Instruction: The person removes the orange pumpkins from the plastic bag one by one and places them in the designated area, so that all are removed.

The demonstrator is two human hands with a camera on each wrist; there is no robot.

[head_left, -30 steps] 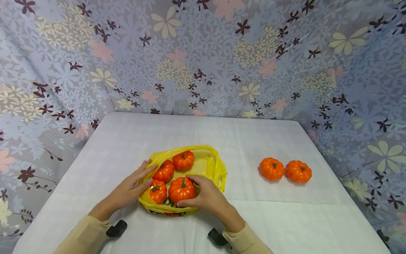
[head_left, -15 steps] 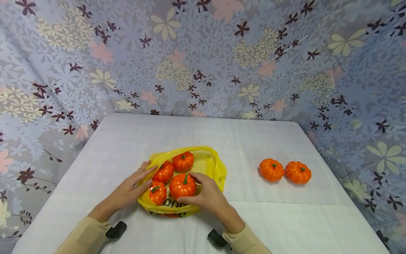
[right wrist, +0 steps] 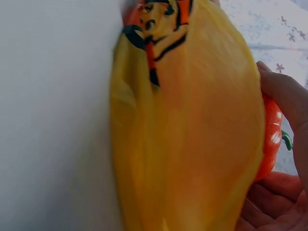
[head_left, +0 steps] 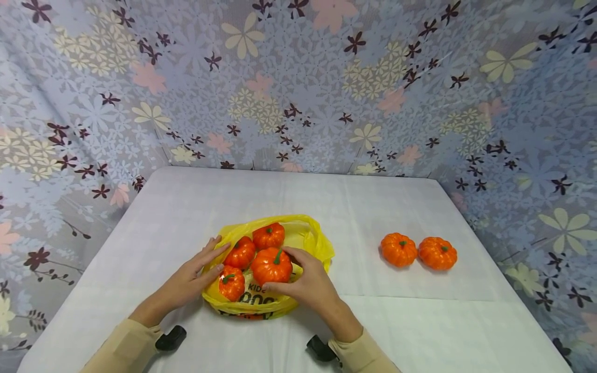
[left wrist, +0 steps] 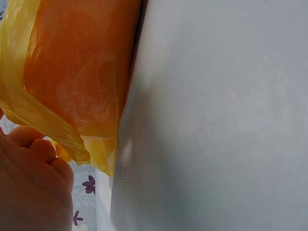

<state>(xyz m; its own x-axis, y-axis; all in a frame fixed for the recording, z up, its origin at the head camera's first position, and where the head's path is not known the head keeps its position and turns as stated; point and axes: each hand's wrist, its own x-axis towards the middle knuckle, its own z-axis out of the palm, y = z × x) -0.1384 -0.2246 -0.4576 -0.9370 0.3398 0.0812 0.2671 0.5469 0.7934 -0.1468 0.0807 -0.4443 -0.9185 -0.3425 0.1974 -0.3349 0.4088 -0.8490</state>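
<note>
An orange pumpkin with a green stem [head_left: 271,266] is in my right hand [head_left: 310,280], thumb on its near side and fingers on its far side. It is above the inside of a yellow plastic bag [head_left: 322,248] that lies open on the table. Three more small pumpkins are in the bag: a front-left pumpkin [head_left: 231,286], a left pumpkin [head_left: 240,254] and a back pumpkin [head_left: 269,235]. My left hand [head_left: 198,269] rests against the bag's left rim with its fingers extended. In the right wrist view the bag wall [right wrist: 207,120] hides most of the held pumpkin [right wrist: 272,137].
Two more pumpkins, one left [head_left: 398,249] and one right [head_left: 438,253], sit side by side on the white-covered table [head_left: 354,207], right of the bag. A flowered curtain [head_left: 298,88] hangs behind the table and at its sides.
My right hand has lifted the pumpkin slightly up and to the right, so more black print on the bag shows beneath it. My left hand stays at the rim.
</note>
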